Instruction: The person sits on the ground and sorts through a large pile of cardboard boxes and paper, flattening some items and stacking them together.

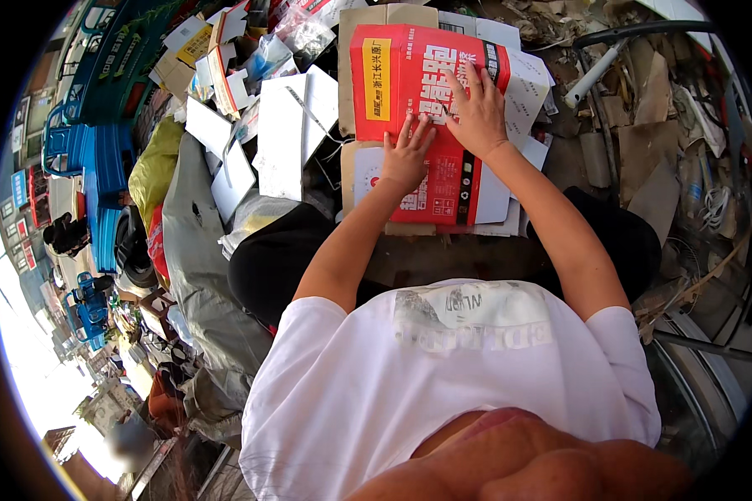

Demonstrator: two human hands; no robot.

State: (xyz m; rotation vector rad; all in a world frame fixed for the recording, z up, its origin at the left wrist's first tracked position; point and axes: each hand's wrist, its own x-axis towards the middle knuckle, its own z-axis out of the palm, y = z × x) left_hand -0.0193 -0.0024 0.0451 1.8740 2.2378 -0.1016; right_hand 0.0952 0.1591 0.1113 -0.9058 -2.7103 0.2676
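Observation:
A flattened red cardboard box (pixel 430 196) with a yellow label and white panels lies on top of a stack of flattened cartons (pixel 351 159) between my knees. My left hand (pixel 405 159) rests on the red cardboard with its fingers apart, pressed near the middle of it. My right hand (pixel 480 113) lies on it higher up and to the right, fingers spread over the printed area. Neither hand is wrapped round anything.
White boards (pixel 297 138) and mixed scraps sit at my left, beside a grey sheet (pixel 192 250), a yellow sack (pixel 150 159) and a tyre (pixel 134 250). Blue vehicles (pixel 104 209) stand farther left. Cardboard scraps, cables and a white tube (pixel 593 75) crowd my right.

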